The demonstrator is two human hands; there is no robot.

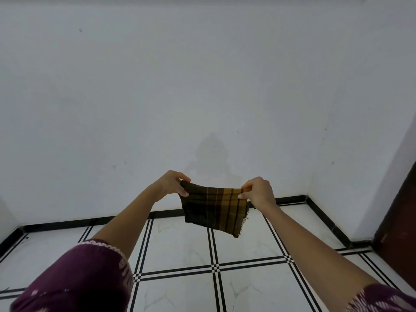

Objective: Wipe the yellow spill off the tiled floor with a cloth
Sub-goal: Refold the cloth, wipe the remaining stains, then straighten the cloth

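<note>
A: White tiles with a marble look cover the floor [180, 248], yes?

B: Yes, and thin black double lines run between the tiles, with small checkered squares where the lines cross. A black skirting [67, 222] goes along the bottom of the wall [202, 86].

A: How is the wall?

B: Plain and white, with some small marks and a faint shadow low in the middle. It meets a second wall in a corner on the right, and a dark brown door [396, 221] stands at the right edge.

A: And where is the cloth [213, 208]?

B: It is in the air, above the floor and in front of the wall, stretched between both hands. It does not touch the tiles.

A: How does it look?

B: It is checked, dark brown and ochre yellow with thin black stripes, darker on the left side. The right and lower edges are frayed.

A: How do the hands hold it?

B: The left hand [171, 184] pinches the upper left corner, the right hand [258, 191] the upper right one. On both, the fingers [244, 195] are closed on the fabric. Purple sleeves [78, 278] cover the upper arms.
</note>
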